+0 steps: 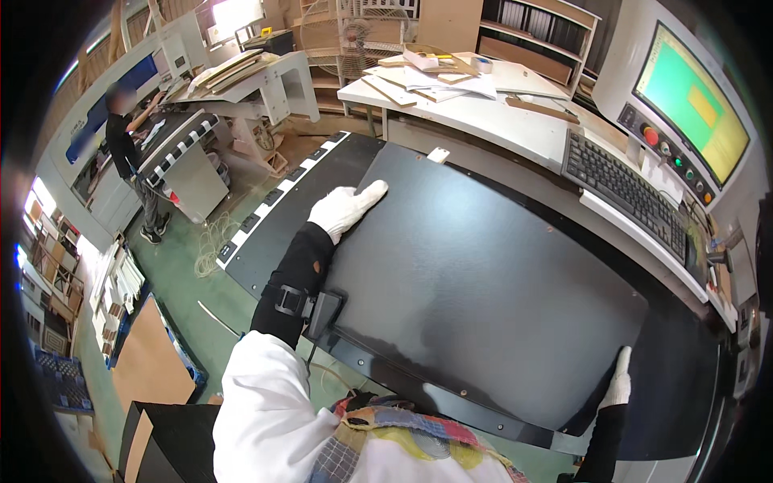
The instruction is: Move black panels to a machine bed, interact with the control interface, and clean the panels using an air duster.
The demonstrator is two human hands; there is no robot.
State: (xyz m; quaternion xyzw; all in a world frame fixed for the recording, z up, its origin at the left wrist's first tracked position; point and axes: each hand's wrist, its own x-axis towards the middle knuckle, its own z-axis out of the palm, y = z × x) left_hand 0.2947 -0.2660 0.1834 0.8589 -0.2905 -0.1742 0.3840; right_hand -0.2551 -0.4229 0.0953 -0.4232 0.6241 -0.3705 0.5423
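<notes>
**Both gloved hands at the edges of a dark rectangular panel [483,282]**

The panel lies over the black bench [283,216] in front of you, set at a slant. Your left hand [345,211], in a white glove, rests at its far left edge, the thumb side over the top face. Your right hand [618,385], gloved alike, is at the opposite edge, near the close right corner. Both grips touch the panel, but you cannot tell whether either is closed on it, since the undersides are hidden. Beyond the panel stands a white bench [515,133] with loose boards on it; to your right are a black keyboard [624,189] and a lit monitor [692,101].
</notes>
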